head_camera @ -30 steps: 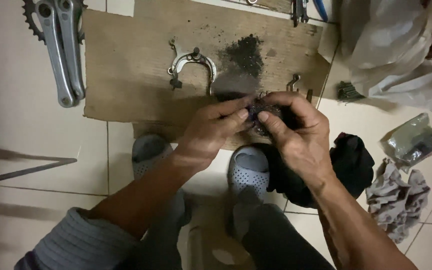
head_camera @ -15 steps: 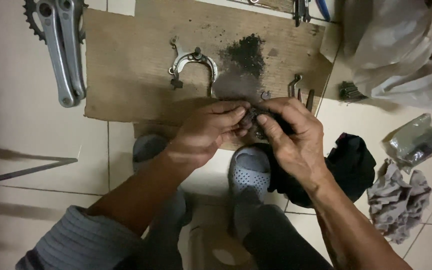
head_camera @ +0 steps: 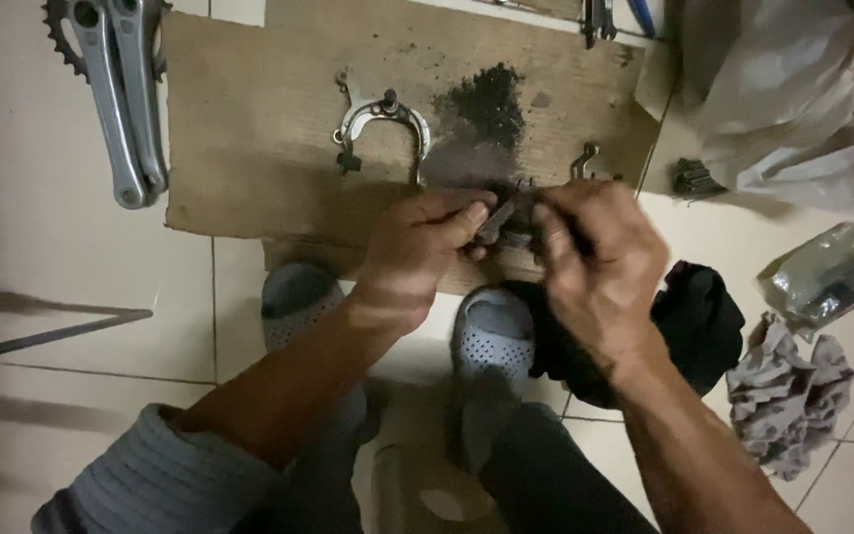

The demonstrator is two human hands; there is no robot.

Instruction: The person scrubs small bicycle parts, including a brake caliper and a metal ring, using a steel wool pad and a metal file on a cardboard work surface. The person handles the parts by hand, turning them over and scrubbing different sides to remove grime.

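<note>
Left hand (head_camera: pixel 425 242): fingers curled, pinching one end of a small dark metal part (head_camera: pixel 502 216). Right hand (head_camera: pixel 595 259): fingers closed over the other end of the same part, which is largely hidden between both hands, so its exact shape cannot be told. The part is held just above the near edge of a sheet of cardboard (head_camera: pixel 249 148) lying on the tiled floor (head_camera: pixel 42 267). On the cardboard: a curved metal brake arm (head_camera: pixel 380 121), a patch of dark grit (head_camera: pixel 486 99) just beside it, and a small metal hook (head_camera: pixel 583 158) near the right hand. At the cardboard's far left corner, partly over the tiles: a silver crank arm with toothed ring (head_camera: pixel 116 89). Below the hands: two grey perforated shoes (head_camera: pixel 491 331). To the right of the right wrist: a black cloth (head_camera: pixel 704 321) on the floor; farther right, a crumpled grey rag (head_camera: pixel 788 396), a clear plastic packet (head_camera: pixel 822 282), and a white plastic bag (head_camera: pixel 793 89). Far left on the tiles: a thin metal rod (head_camera: pixel 51 336).
</note>
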